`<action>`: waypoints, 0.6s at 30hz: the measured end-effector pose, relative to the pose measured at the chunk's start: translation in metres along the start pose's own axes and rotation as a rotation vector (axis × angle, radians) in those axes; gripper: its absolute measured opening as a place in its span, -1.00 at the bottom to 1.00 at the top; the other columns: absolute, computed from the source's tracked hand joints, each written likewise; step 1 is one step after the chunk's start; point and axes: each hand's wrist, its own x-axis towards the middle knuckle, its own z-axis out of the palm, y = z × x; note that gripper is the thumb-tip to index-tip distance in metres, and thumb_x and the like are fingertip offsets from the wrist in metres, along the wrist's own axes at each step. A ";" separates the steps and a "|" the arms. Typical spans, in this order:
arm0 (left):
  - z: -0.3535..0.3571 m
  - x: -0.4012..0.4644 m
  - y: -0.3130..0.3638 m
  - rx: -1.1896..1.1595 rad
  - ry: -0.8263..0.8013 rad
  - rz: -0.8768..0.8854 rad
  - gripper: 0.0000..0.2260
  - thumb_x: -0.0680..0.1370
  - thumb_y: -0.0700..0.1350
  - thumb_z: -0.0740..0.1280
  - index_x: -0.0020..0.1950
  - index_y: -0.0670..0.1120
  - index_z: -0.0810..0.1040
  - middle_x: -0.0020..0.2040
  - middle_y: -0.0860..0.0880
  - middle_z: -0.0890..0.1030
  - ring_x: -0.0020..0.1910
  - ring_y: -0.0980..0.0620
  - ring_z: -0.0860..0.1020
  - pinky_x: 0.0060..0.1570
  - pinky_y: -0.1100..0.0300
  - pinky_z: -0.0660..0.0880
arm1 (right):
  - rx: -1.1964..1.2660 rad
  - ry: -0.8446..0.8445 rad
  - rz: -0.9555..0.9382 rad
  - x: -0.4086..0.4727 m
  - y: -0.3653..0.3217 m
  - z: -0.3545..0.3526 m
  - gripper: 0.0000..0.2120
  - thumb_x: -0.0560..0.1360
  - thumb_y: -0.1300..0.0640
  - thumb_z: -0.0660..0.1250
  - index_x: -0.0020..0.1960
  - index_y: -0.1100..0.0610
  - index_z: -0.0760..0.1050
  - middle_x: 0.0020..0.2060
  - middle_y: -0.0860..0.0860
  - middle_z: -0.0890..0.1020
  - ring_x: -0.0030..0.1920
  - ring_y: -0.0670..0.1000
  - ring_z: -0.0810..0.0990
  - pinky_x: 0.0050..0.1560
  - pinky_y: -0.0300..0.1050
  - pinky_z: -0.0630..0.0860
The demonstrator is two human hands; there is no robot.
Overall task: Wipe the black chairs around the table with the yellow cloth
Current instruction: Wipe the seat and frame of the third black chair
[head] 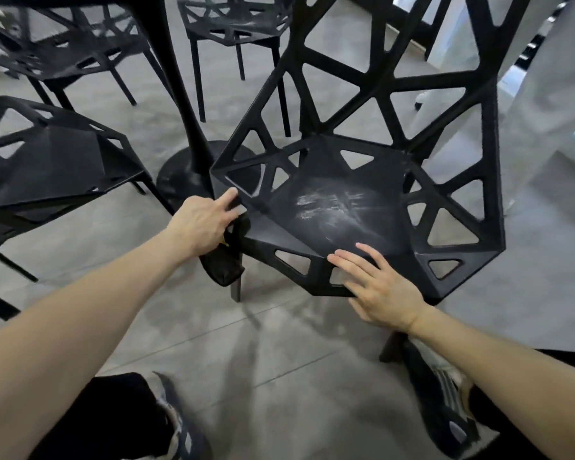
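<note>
A black chair [356, 180] with triangular cut-outs stands right in front of me, its seat marked with whitish smears. My left hand [203, 224] grips the seat's left front corner and also holds a dark, dirty cloth [226, 260] with a bit of yellow showing; the cloth hangs down below the hand. My right hand [375, 287] rests with straight fingers on the front edge of the seat.
Another black chair [50, 161] stands to the left, and two more [233, 24] at the far side of the table. The table's black pedestal [186, 127] rises between them. A person in white trousers [545, 104] stands at right. My shoes [445, 393] are on the grey tiled floor.
</note>
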 end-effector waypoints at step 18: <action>0.015 -0.192 0.059 -0.240 -0.163 -0.249 -0.54 0.50 -0.11 0.32 0.40 0.16 0.50 0.43 -0.06 0.27 -0.50 -0.05 0.28 -0.46 0.11 0.25 | 0.124 -0.112 -0.274 0.012 -0.041 -0.029 -0.77 0.43 0.04 0.45 -0.03 0.18 0.71 0.35 0.11 0.59 0.34 0.19 0.56 0.38 0.17 0.50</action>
